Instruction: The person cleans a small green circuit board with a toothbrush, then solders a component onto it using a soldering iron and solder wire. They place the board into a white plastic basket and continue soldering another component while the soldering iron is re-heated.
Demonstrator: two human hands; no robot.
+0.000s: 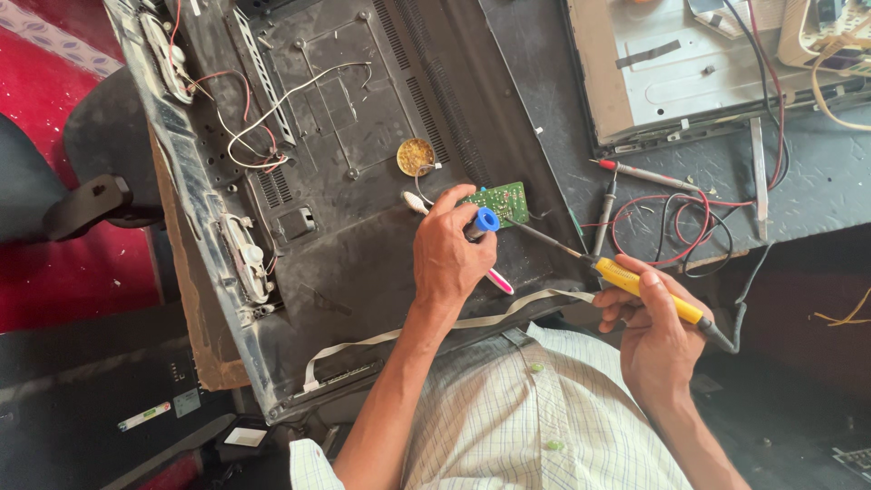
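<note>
My left hand (451, 254) holds a blue spool of solder wire (485, 220) just left of a small green circuit board (498, 201). The board lies on the inside of a black plastic television back cover (363, 136). My right hand (655, 331) grips a yellow-handled soldering iron (635, 283); its metal tip points up and left, close to the board's right edge. A toothbrush with a pink handle (500, 282) lies under my left hand. A small round tin of flux (415, 156) sits above the board.
Red and black multimeter probes (635, 172) with looped leads (676, 231) lie right of the cover. An open metal television chassis (699, 68) sits at top right. A white ribbon cable (381, 338) crosses the cover's near edge. Speakers and wires occupy the cover's left side.
</note>
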